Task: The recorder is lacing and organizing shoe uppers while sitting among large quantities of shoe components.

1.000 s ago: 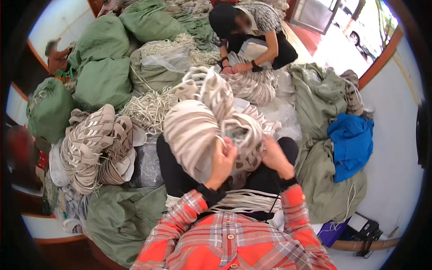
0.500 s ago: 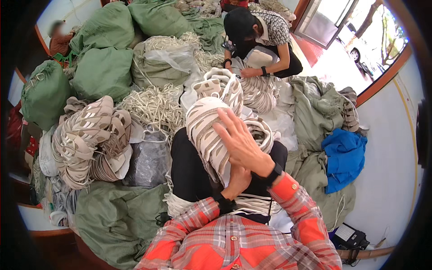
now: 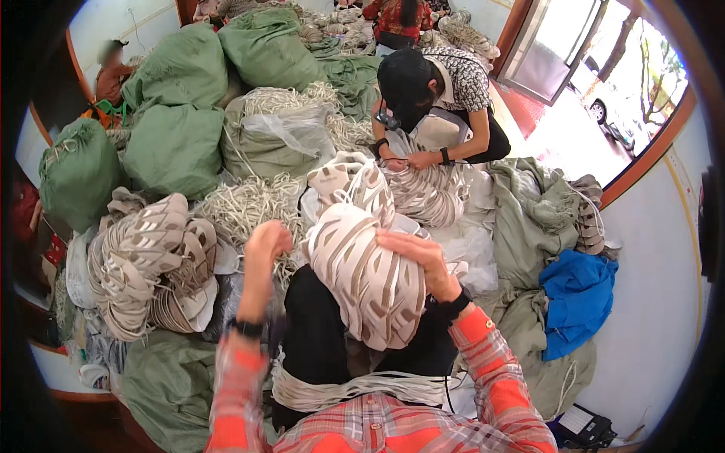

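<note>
A nested stack of beige and white shoe uppers [image 3: 366, 279] rests on my lap between my knees. My right hand [image 3: 419, 260] lies along the stack's upper right side, its fingers stretched flat across it; the thumb is mostly hidden. My left hand [image 3: 266, 245] is raised to the left of the stack, apart from it, over the near edge of a heap of off-white shoelaces [image 3: 245, 205]. Motion smears the left fingers, and I see nothing clear in them. A bundle of long white laces [image 3: 355, 392] lies across my lap.
More stacked uppers [image 3: 140, 264] lie to the left, near bulging green sacks [image 3: 174, 147]. Across from me a co-worker [image 3: 442, 98] bends over another row of uppers [image 3: 430, 192]. At right are a blue cloth [image 3: 580, 298] and an open doorway [image 3: 589, 113].
My left hand has left the stack's lower end and swung up to the left, near the lace heap. The stack has tipped toward me, with my right hand still against it.
</note>
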The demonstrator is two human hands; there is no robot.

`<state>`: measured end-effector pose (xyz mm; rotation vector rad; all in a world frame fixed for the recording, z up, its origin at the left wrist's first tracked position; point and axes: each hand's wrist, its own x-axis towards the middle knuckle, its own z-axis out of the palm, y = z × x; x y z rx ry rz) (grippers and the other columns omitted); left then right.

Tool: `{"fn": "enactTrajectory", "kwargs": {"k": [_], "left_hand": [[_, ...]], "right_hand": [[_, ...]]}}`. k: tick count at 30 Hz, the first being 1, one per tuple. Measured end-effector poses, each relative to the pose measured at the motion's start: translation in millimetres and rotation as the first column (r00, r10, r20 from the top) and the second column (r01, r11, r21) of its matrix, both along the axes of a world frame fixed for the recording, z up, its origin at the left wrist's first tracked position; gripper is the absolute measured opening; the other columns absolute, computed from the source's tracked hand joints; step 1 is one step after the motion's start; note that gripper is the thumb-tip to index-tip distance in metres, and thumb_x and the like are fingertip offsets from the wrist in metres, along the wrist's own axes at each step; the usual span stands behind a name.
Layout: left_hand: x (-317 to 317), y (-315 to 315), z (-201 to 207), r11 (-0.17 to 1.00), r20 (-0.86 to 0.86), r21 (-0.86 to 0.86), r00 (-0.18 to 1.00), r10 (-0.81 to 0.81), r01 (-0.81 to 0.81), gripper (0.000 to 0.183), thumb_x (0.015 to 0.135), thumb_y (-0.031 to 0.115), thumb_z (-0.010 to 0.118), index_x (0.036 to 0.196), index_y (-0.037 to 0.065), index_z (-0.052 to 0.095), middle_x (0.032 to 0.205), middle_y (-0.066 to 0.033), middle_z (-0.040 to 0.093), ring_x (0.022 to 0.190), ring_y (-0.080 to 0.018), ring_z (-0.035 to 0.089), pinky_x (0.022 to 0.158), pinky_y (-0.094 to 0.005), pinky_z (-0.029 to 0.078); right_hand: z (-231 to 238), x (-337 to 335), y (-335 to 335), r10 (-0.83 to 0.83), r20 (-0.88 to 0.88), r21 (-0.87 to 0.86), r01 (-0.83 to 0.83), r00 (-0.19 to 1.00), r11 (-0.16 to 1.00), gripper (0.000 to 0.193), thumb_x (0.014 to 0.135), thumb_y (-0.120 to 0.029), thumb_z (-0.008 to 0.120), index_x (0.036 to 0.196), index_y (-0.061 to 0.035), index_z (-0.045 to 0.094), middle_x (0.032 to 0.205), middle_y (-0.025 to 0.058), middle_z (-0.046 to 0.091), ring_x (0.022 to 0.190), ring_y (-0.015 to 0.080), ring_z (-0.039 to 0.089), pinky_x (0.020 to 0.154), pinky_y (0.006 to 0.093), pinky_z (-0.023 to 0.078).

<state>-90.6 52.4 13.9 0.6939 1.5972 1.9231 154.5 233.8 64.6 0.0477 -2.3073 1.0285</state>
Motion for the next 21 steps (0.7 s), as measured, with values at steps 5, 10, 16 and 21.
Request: {"fn": "enactTrajectory", "kwargs": {"k": [5, 10, 16, 21], "left_hand": [[-48, 64, -57, 0.754, 0.318, -0.117, 0.743, -0.589, 0.647, 0.049, 0.093, 0.031, 0.052, 0.132, 0.002, 0.045, 0.125, -0.0081, 0.056, 0.111, -0.0175, 0.055, 0.093, -0.0322, 0.046], [-36, 83, -24, 0.716, 0.446, -0.095, 0.673, -0.590, 0.691, 0.050, 0.090, 0.021, 0.059, 0.133, 0.002, 0.045, 0.131, -0.0089, 0.052, 0.114, -0.0191, 0.052, 0.099, -0.0316, 0.041], [-40, 119, 0, 0.627, 0.369, -0.270, 0.680, -0.634, 0.731, 0.046, 0.089, 0.020, 0.059, 0.129, 0.002, 0.047, 0.126, -0.0097, 0.054, 0.111, -0.0186, 0.053, 0.096, -0.0317, 0.042], [-12, 86, 7, 0.561, 0.288, -0.396, 0.679, -0.676, 0.727, 0.043, 0.087, 0.018, 0.060, 0.125, 0.001, 0.050, 0.121, -0.0106, 0.056, 0.109, -0.0181, 0.054, 0.094, -0.0317, 0.043]], "right_hand": [[3, -6, 25, 0.223, 0.184, -0.167, -0.193, 0.957, 0.967, 0.055, 0.072, 0.009, 0.057, 0.124, -0.0081, 0.055, 0.133, 0.0113, 0.051, 0.125, 0.0270, 0.047, 0.103, 0.0345, 0.036], [-66, 11, 108, 0.183, 0.442, -0.611, 0.145, 0.878, 0.778, 0.045, 0.091, -0.031, 0.054, 0.126, -0.0027, 0.053, 0.132, 0.0098, 0.051, 0.125, 0.0190, 0.042, 0.108, 0.0332, 0.026], [-72, 18, 74, 0.223, 0.477, -0.482, 0.041, 0.850, 0.875, 0.053, 0.089, -0.039, 0.052, 0.130, -0.0051, 0.047, 0.127, 0.0124, 0.051, 0.120, 0.0246, 0.046, 0.104, 0.0350, 0.031], [-76, 40, 63, 0.288, 0.402, -0.342, -0.149, 0.869, 0.928, 0.055, 0.080, -0.033, 0.059, 0.126, -0.0050, 0.050, 0.125, 0.0134, 0.051, 0.119, 0.0286, 0.046, 0.102, 0.0396, 0.033]]}}
